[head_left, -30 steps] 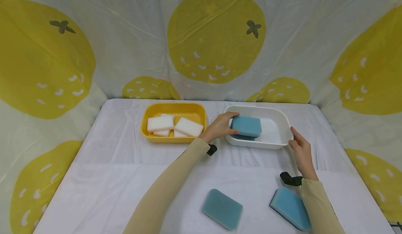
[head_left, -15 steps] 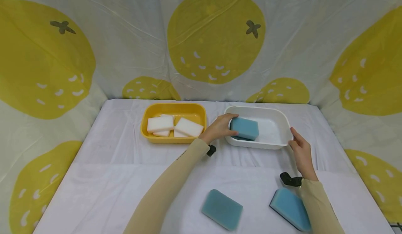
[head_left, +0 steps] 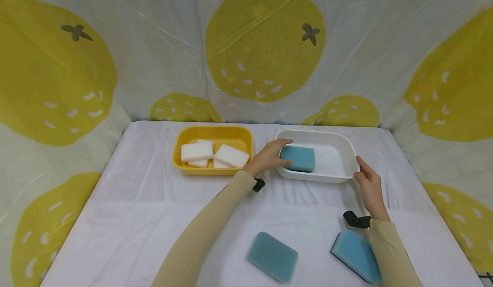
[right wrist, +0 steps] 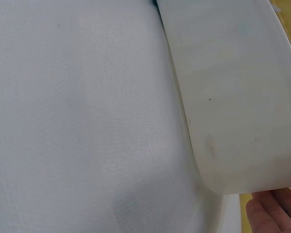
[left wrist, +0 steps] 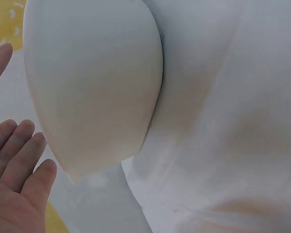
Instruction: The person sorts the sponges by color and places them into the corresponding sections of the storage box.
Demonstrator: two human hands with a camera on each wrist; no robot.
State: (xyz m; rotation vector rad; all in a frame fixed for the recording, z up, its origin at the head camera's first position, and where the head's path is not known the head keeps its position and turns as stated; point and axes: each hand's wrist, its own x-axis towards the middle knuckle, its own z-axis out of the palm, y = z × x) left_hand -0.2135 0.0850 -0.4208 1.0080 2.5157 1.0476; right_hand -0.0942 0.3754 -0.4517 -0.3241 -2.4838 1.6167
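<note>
A blue sponge [head_left: 298, 158] lies flat at the left end of a white tray [head_left: 333, 176]. Over that end reaches my left hand [head_left: 267, 157], its fingers behind the sponge and its thumb overlapping the sponge's near left side. In the left wrist view, the left fingers [left wrist: 24, 172] are extended, apart from the thumb, at the tray's rim; the tray wall hides the sponge. My right hand [head_left: 370, 186] holds the tray's right end, thumb near the front corner and forefinger further back. The right wrist view shows the right fingers [right wrist: 271, 211] at the tray's end.
To the left stands a yellow tray [head_left: 212, 172] with several white sponges [head_left: 196, 152]. Nearer me on the white cloth lie a blue-green sponge [head_left: 272, 257] and a blue sponge [head_left: 354, 255] with a dark underside, partly behind the right sleeve. A lemon-print curtain [head_left: 265, 43] surrounds the table.
The sponge in the white tray has shifted left and settled from a tilt to lying flat, while the left hand has barely moved. The right hand and the tray have stayed in place.
</note>
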